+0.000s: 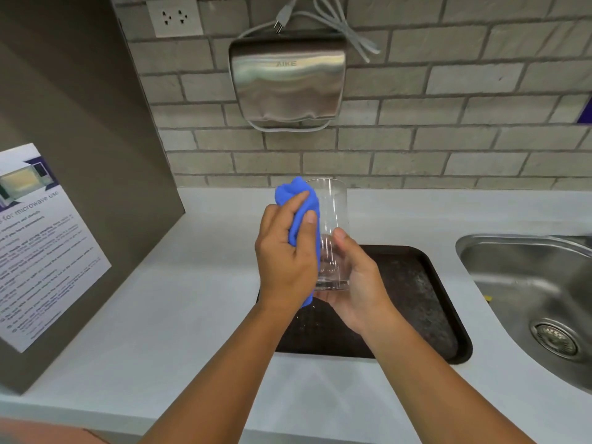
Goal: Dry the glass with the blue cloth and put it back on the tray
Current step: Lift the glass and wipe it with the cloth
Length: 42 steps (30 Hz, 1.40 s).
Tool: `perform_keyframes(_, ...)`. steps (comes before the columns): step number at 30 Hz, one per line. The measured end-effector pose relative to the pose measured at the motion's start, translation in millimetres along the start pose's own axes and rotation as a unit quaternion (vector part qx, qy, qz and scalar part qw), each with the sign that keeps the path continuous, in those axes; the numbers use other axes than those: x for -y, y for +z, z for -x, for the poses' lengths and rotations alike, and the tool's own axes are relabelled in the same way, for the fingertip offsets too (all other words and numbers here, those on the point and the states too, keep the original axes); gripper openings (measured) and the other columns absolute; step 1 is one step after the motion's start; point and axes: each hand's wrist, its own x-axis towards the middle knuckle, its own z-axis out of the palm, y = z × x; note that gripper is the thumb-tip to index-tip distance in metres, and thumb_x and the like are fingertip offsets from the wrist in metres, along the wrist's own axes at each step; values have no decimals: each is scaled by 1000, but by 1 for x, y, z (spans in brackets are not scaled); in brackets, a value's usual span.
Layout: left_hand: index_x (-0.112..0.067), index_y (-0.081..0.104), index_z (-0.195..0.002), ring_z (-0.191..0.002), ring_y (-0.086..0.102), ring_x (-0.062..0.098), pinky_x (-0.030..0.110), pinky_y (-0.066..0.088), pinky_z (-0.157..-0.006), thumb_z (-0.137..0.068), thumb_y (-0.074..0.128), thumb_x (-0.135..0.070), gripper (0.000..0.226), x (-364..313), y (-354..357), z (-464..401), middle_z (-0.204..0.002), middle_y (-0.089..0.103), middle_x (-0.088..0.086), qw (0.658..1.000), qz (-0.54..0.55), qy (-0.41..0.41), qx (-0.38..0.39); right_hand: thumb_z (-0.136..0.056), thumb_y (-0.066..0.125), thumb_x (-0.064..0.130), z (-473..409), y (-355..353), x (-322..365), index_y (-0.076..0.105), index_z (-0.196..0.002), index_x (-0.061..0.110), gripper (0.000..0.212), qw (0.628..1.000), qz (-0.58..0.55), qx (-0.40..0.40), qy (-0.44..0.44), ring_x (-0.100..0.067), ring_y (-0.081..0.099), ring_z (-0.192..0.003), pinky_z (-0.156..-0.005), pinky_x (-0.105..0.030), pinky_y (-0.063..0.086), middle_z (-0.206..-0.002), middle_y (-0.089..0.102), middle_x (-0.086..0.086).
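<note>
Above the dark tray (426,302), w/ only the head view to go on, the glass (331,232) is held upright in mid-air, off the tray and between both hands. Right hand (355,283) cups the base from below, palm under the foot and thumb up along the near wall, fingers partly curled around it; left hand (285,251) is closed on the blue cloth (301,206), pressing it against the glass's left side, w/ a bunched end of cloth poking up level w/ the rim. Handling, as a judgement: a clear straight-walled tumbler, stiff, prob. fairly light, breakable if dropped, and slick where wet (no drops can be made out on the wall). Best hold looks like what is there now, i.e. low at the thick base, leaving wall and rim free for the cloth; squeezing the thin rim seems the riskier option. Cloth is soft and bunches readily, so it should follow the curve and could be pushed inside. Surface: a pale grey tabletop (179,315), smooth and hard, so a slip would be unforgiving; tray sits on it just left of a steel sink (512,251), its floor mottled, maybe damp. Room: grey brick wall behind, w/ a steel hand dryer (288,81), its cord looped and unplugged, a wall socket (174,17) up left, and a printed microwave notice (38,245) on a side panel.
</note>
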Motion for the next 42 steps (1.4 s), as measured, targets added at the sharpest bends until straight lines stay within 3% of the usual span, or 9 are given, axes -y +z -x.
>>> perform_keyframes(3, -11, 64, -122, -89, 56, -2, 8, 44, -80, -94, 57, -16, 30, -4, 0, -2, -97, 57, 3, 997, -24, 65, 14, -74, 73, 48, -1, 0, 1, 73, -96, 17, 38, 1000, -16, 19, -17, -27, 73, -80, -68, -43, 58, -94, 74, -11)
perform_keyframes(8, -22, 65, -115, -92, 67, 14, 19, 55, -68, -99, 51, -26, 22, 6, -3, -23, -104, 69, -2, 967, 86, -238, 10, -79, 68, 50, 0, -2, -2, 75, -105, 14, 45, 996, -66, 51, -16, -30, 73, -88, -80, -51, 57, -98, 74, -12)
perform_keyframes(10, -23, 66, -110, -80, 68, 9, 11, 50, -56, -99, 50, -25, 19, 10, -1, -23, -96, 69, -6, 960, 92, -263, 7, -79, 68, 49, 0, -3, -3, 74, -108, 13, 46, 997, -67, 45, -20, -28, 73, -87, -79, -51, 57, -98, 75, -11)
perform_keyframes(15, -26, 64, -112, -82, 64, -7, 9, 51, -62, -98, 51, -26, 19, 14, -3, -14, -98, 66, -15, 974, 74, -210, -38, -76, 72, 43, 1, -2, 0, 72, -98, 14, 36, 998, -8, -11, -59, -25, 72, -74, -65, -42, 60, -85, 73, -9)
perform_keyframes(24, -22, 49, -131, -95, 53, -20, 2, 44, -75, -94, 59, -28, 38, 8, -3, -7, -109, 53, -26, 989, 32, -143, -37, -59, 88, 46, 1, 8, -4, 70, -105, 15, 58, 990, 77, -101, -56, -27, 72, -78, -68, -43, 62, -91, 75, -7)
perform_keyframes(31, -9, 62, -110, -91, 60, 8, 18, 48, -81, -87, 68, -14, 24, -5, -1, -3, -100, 63, 2, 998, -2, 66, 7, -63, 82, 48, 3, 10, -3, 69, -110, 4, 65, 995, 49, -81, -34, -30, 70, -78, -70, -45, 57, -96, 73, -14)
perform_keyframes(34, -20, 59, -100, -88, 61, 2, 17, 48, -77, -94, 60, -21, 7, 1, -4, -13, -96, 62, -8, 998, 10, -59, -25, -58, 87, 47, 2, 9, 1, 72, -102, 8, 61, 1000, 3, -24, -20, -30, 70, -77, -71, -44, 58, -93, 71, -14)
perform_keyframes(37, -20, 62, -97, -87, 67, 22, 33, 56, -72, -97, 55, -26, 10, 15, -4, -20, -95, 68, 2, 958, 74, -278, 2, -63, 80, 51, 2, 5, 2, 78, -95, 16, 47, 999, -25, 40, -9, -26, 73, -78, -71, -43, 59, -88, 75, -8)
perform_keyframes(42, -26, 62, -99, -80, 65, 3, 12, 50, -63, -96, 55, -27, 7, 16, -3, -18, -93, 66, -9, 974, 60, -218, -23, -76, 70, 52, 3, 5, 0, 76, -101, 13, 47, 999, -43, 14, 5, -30, 74, -87, -75, -48, 60, -99, 75, -13)
